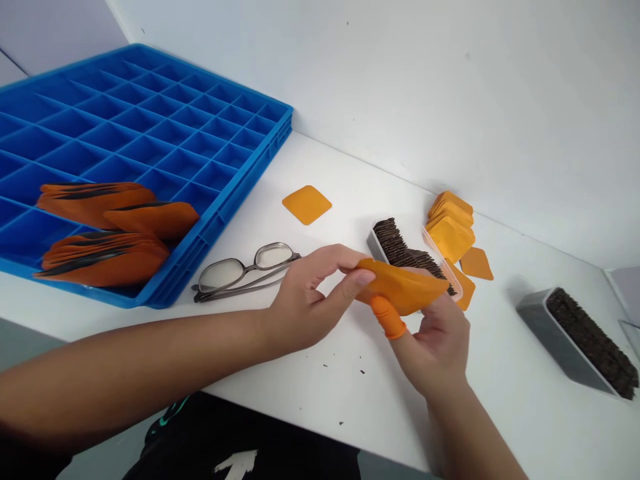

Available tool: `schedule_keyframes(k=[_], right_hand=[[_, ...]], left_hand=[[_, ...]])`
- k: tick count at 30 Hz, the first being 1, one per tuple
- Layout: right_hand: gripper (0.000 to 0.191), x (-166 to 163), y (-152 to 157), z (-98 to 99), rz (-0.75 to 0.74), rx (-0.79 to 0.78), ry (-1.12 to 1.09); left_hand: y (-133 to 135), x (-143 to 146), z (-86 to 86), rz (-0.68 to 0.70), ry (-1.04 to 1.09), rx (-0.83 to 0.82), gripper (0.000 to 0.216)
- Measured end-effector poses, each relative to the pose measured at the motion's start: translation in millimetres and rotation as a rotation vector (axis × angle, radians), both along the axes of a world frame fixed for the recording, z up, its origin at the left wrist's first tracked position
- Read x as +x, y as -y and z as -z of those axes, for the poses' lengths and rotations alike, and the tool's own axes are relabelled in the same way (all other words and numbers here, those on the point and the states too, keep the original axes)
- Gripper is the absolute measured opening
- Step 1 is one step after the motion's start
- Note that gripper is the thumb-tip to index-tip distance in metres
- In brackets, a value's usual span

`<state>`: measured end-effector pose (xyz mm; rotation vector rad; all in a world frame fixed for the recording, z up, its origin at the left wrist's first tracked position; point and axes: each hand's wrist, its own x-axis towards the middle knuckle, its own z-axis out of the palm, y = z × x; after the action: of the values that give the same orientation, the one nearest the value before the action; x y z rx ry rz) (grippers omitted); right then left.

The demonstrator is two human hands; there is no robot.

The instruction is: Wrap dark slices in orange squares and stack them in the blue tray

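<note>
Both hands hold one orange diamond-shaped piece (407, 285), thin and curved like paper or a flat pouch. My left hand (317, 293) pinches its left corner between thumb and forefinger. Behind and under its right part are the fingers of my right hand (435, 340), partly hidden. The right thumb wears an orange finger cot (387, 318) and presses on the near edge. Just beyond my hands, partly covered by them, is a box of thin dark brown slices (400, 243). Whether anything lies inside the held piece, I cannot tell.
A blue divided tray (215, 227) at left holds orange pieces with dark edges (120, 257). Glasses (245, 270) lie beside it. One flat orange piece (307, 205) lies mid-table. Farther right are an orange stack (450, 227) and a grey box (555, 333) of dark slices.
</note>
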<state>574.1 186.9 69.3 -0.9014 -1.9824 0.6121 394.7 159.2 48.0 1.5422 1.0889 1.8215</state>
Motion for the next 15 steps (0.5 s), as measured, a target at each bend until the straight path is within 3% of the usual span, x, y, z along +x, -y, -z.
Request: schedule_keyframes(k=[3, 8, 12, 15], right_hand=[[0.028, 2.1, 2.1, 1.4, -0.006, -0.067, -0.103], [0.026, 3.7, 4.9, 6.1, -0.080, -0.140, -0.286], [0.034, 4.0, 0.8, 4.0, -0.133, -0.143, -0.184], [0.025, 1.6, -1.3, 2.0, -0.268, -0.173, -0.049]], left_hand=[[-0.1, 0.1, -4.1, -0.014, -0.065, 0.046, 0.009], [-1.5, -1.1, -6.4, -0.006, -0.117, 0.078, 0.014], [-2.2, -4.9, -6.2, -0.094, -0.203, 0.203, 0.026], [1.8, -7.0, -6.7, -0.077, -0.225, 0.326, 0.038]])
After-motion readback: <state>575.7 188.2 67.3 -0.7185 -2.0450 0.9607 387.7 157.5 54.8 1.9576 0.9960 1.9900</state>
